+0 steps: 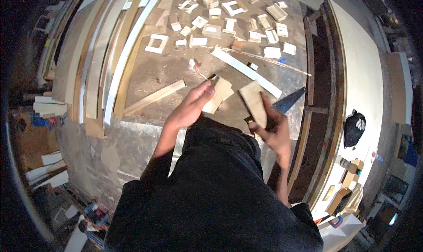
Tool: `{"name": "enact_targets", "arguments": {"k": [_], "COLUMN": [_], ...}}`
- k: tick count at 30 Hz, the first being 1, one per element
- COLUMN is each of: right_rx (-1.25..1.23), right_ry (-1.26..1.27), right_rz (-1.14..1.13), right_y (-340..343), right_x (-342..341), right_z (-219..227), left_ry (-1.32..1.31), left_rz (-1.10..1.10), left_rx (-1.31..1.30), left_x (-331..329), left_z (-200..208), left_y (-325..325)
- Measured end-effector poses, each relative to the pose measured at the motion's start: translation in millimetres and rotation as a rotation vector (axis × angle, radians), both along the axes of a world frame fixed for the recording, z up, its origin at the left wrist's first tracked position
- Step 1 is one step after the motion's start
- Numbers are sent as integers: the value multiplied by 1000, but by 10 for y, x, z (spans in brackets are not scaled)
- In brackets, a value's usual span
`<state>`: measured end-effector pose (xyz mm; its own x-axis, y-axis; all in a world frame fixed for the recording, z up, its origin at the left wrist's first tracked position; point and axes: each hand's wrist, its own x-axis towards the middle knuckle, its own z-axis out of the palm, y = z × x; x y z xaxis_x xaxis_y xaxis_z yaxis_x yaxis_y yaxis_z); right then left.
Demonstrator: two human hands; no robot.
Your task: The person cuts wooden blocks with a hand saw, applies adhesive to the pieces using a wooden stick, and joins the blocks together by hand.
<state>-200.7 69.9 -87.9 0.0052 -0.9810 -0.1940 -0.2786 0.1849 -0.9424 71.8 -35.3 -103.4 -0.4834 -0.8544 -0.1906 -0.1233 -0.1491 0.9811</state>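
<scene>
In front of my body, my left hand (pixel 192 103) is closed on a flat pale wooden piece (pixel 217 94), thumb on top. Part of another wooden piece shows behind its right edge. My right hand (pixel 275 133) grips a second wooden piece (pixel 254 100), tilted, with fingers behind it and thumb near its lower end. The two held pieces are apart. Just beyond my right hand a dark blue tapered blade (pixel 288 100), like a handsaw's, points to the upper right; its near end is hidden behind the hand.
Several small wooden boxes and frames (pixel 233 7) are scattered across the far worktop. A white strip (pixel 246 72) lies beyond my hands, a wooden stick (pixel 155 98) to the left. Long boards (pixel 105 53) lie at far left. A black bag (pixel 354 128) rests on a pale panel (pixel 359 67) at right.
</scene>
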Motion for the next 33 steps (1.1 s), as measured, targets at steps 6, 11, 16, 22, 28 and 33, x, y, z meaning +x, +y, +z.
{"name": "enact_targets", "arguments": {"k": [6, 11, 16, 22, 28, 33], "right_rx": [-170, -19, 43, 146, 42, 42], "right_ry": [-195, -388, -403, -169, -267, -204], "right_rz": [-45, -79, 132, 89, -55, 6], "right_y": [71, 111, 182, 68, -70, -151], "right_x": [379, 293, 125, 68, 76, 58], "right_z": [-43, 131, 48, -88, 165, 260], "left_ry": [-50, -188, -226, -235, -303, -267], "left_rz": [-185, -271, -344, -337, -282, -144], "left_rx": [92, -87, -42, -316, -442, -657], "left_x": [-41, -132, -109, -71, 12, -40], "left_z": [128, 195, -49, 7, -164, 16], "left_y": [236, 361, 552, 730, 645, 481]}}
